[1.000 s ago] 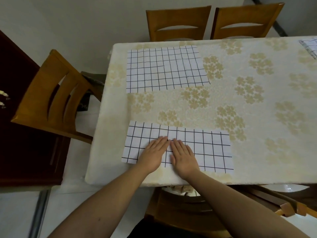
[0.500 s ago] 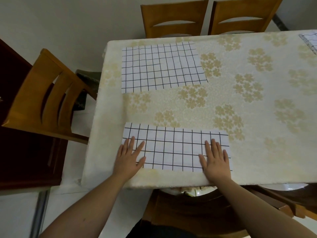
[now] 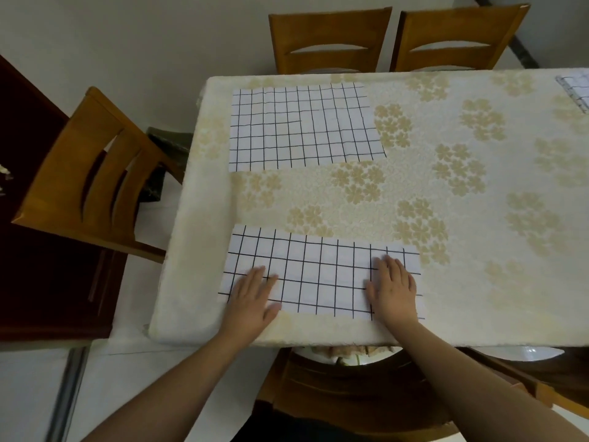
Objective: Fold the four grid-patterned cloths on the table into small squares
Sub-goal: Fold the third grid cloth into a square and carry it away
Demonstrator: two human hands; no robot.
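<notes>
Head view, the only one supplied. A rectangular table stood under a cream covering with a pebbled, embossed texture and pale tan flower clusters printed across it.

The near cloth lay flat by the table's front edge, toward its left end. It was a long, narrow rectangle, white with thin black grid lines, smooth in surface and apparently doubled over, though layers could not be confirmed. The left hand rested palm down on the cloth's left part, fingers extended and close together, nothing gripped. The right hand lay palm down on the cloth's right part, fingers likewise straight and flat, grasping nothing. The two hands were well apart, with bare grid between them.

The far cloth lay spread near the table's back left corner, a wider rectangle of the same gridded material, showing faint crease lines and a slightly uneven lower right corner. It was well apart from the near cloth, with patterned covering between.

A third gridded cloth showed only as a corner at the right frame edge; its shape could not be judged.

Wooden chairs with curved slatted backs stood around: one at the table's left end, two behind the far edge.
</notes>
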